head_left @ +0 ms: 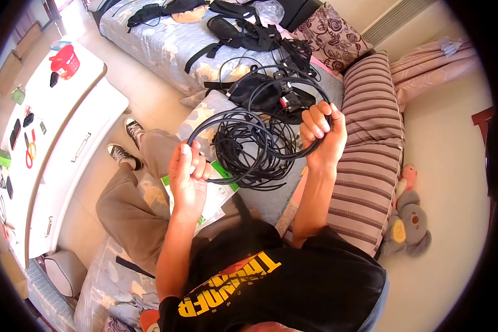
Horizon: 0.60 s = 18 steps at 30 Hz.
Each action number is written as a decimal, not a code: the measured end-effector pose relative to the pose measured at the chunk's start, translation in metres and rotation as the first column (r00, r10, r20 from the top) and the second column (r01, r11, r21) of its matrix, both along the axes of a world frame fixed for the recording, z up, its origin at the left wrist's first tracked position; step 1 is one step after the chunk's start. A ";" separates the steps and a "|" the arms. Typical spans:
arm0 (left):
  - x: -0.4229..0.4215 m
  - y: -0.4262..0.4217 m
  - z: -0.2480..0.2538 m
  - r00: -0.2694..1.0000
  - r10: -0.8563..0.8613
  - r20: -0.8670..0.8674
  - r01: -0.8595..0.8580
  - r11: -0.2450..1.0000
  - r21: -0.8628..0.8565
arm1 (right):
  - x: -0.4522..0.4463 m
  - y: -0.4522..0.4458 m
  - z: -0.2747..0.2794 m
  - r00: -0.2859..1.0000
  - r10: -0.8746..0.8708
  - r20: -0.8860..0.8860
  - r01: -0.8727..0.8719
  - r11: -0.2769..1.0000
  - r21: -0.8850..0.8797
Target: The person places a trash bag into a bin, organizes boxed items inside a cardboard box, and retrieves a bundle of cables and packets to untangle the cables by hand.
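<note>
My left hand (190, 170) is closed round one side of a looped black cable (206, 119), held up in front of my chest. My right hand (325, 131) grips a second group of loops of black cable (286, 82) further right. The two sets of loops overlap between my hands, and I cannot tell whether they are one cable. Below them, a tangled heap of thin black cable (235, 145) lies on the sofa seat. Under my left hand is a green and white flat packet (218, 197), partly hidden by that hand and the cable.
Black straps and bags (235, 33) lie across the sofa, with a striped cushion (365, 144) on the right. A white table (66, 83) at left bears a red basket (65, 62), orange-handled scissors (31, 152) and small items. A plush koala (409, 224) sits beside the cushion.
</note>
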State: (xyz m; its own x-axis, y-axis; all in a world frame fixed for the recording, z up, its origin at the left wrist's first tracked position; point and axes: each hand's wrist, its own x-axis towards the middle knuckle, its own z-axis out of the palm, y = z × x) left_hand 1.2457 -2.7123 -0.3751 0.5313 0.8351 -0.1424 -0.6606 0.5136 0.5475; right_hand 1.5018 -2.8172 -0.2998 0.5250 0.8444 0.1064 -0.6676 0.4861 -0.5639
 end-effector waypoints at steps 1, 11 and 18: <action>-0.003 0.002 0.002 1.000 -0.002 0.006 0.002 1.000 -0.010 | 0.000 0.001 -0.006 1.000 0.004 -0.007 -0.004 1.000 -0.009; -0.026 0.020 0.000 0.980 0.100 0.174 -0.067 0.980 -0.187 | -0.003 0.001 -0.024 0.982 -0.115 -0.150 0.112 0.993 -0.026; -0.041 0.035 -0.007 0.912 0.085 0.401 0.023 0.966 -0.257 | 0.003 -0.006 -0.037 0.972 -0.076 -0.224 0.076 0.997 -0.006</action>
